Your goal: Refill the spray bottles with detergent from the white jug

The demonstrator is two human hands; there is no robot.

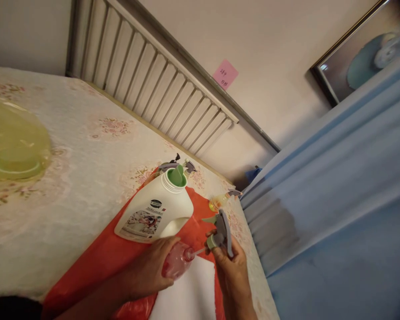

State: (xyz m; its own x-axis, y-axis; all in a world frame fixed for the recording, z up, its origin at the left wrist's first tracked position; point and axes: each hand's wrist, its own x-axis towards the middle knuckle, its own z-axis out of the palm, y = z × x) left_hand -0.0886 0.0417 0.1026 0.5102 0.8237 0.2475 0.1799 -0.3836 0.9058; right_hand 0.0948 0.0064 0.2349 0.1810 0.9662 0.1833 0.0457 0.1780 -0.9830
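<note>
- The left hand [150, 269] is wrapped around a small pink spray bottle [177, 262]. It keeps the bottle tipped on its side, neck pointing at the other hand.
- The right hand [231, 271] pinches a grey and green trigger sprayer top [222, 233]. The top is off the bottle, and its thin tube [200, 251] reaches into the bottle's neck, so the two hands stay close together.
- Just past the left hand stands a big white detergent jug [156, 211] with a green spout [177, 175]. Its cap is off. The label has a picture and small writing, too small to read.
- An orange plastic sheet [96, 262] lies under the jug and hands, likely to catch drips.
- A small yellow spray bottle [220, 201] lies beyond the right hand.
- A pink sticky note [225, 74] is on the wall, far from the hands. Its writing is too faint to read.
</note>
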